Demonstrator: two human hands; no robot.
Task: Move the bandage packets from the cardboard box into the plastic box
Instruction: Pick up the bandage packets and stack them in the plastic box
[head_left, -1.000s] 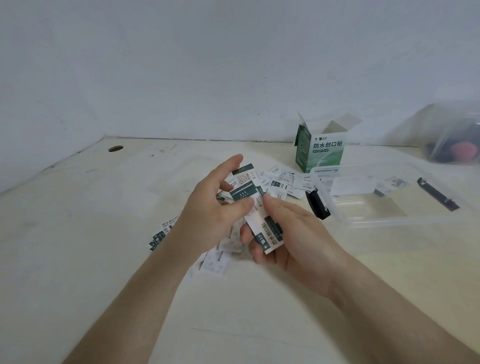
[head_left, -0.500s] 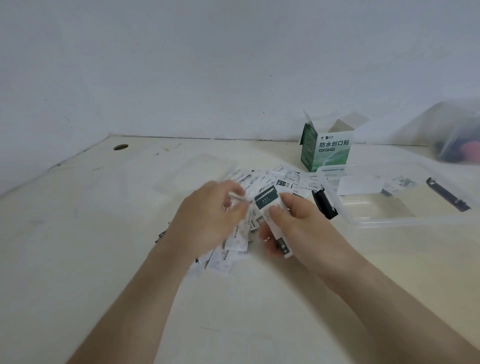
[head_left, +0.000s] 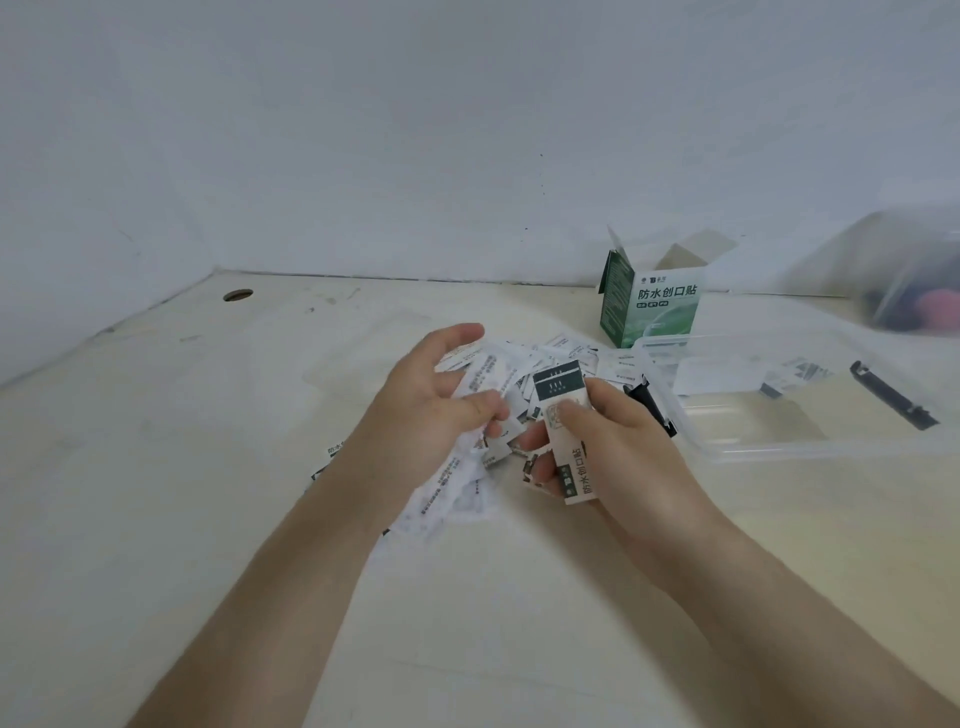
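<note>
The L hand (head_left: 431, 410) and the R hand (head_left: 618, 447) are close together in the middle of the pale table (head_left: 156, 493). They are right over a messy pile of bandage packets (head_left: 561, 345).

The R hand grips a packet stack (head_left: 563, 431) (the top one has a dark green end w/ white lines). Its thumb is on top and its fingers are curled under. The stack points up to about 11 o'clock.

The L hand pinches a white packet (head_left: 483, 371) w/ its thumb and curled fingers. Its pointer finger sticks up, free. I can't tell if the two hands touch.

The pile runs from 7 o'clock, under the L wrist, to 1 o'clock, past both hands.

The cardboard box (head_left: 652, 306) stands at 1 o'clock from the hands. It is green and white w/ print, and its top flaps are open. I can't tell what is inside it.

The clear plastic box (head_left: 805, 452) sits at 3 o'clock from the hands, just in front of the cardboard box. It is open on top. A few packets in the box (head_left: 711, 376) lie flat on its floor. It has a black latch (head_left: 655, 415) on its L end, just beside the R hand. A second latch (head_left: 893, 387) is on the R end.

Far off at 2 o'clock is a blurry clear tub (head_left: 904, 270) w/ something pink in it. A small round hole (head_left: 238, 295) is in the table at 10 o'clock. A pale wall (head_left: 415, 130) stands behind it all
</note>
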